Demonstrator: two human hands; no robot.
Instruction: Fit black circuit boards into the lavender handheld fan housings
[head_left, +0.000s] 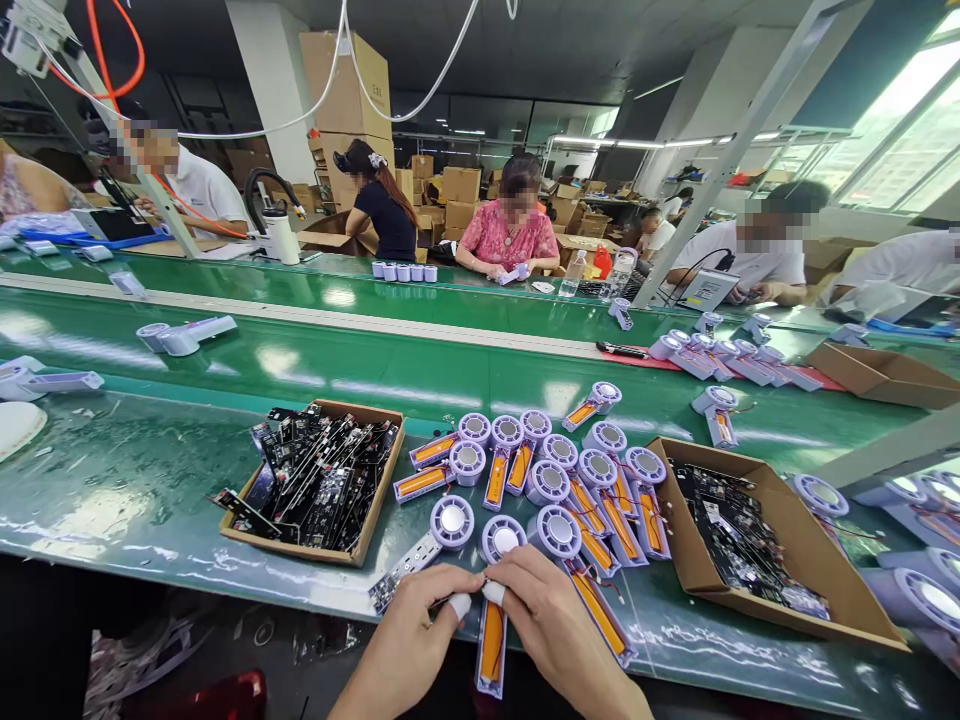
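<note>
My left hand point(420, 625) and my right hand point(551, 615) meet at the fingertips, pinched together near the table's front edge. White covers sit on both thumbs. What lies between the fingertips is too small and hidden to make out. Directly beneath them is a purple handheld fan point(504, 538) with an orange battery point(491, 640) in its handle, which sticks out over the edge. Beside my left hand lies another fan point(452, 522) with a circuit board point(405, 572) along its handle, partly covered by that hand.
Several open-handled fans point(559, 450) crowd the table ahead. Cardboard trays of black circuit boards stand left point(365, 510) and right point(787, 610). Beyond runs a green conveyor belt point(420, 365) carrying fan parts point(187, 335) and a red mat of fans. People sit working on the far side.
</note>
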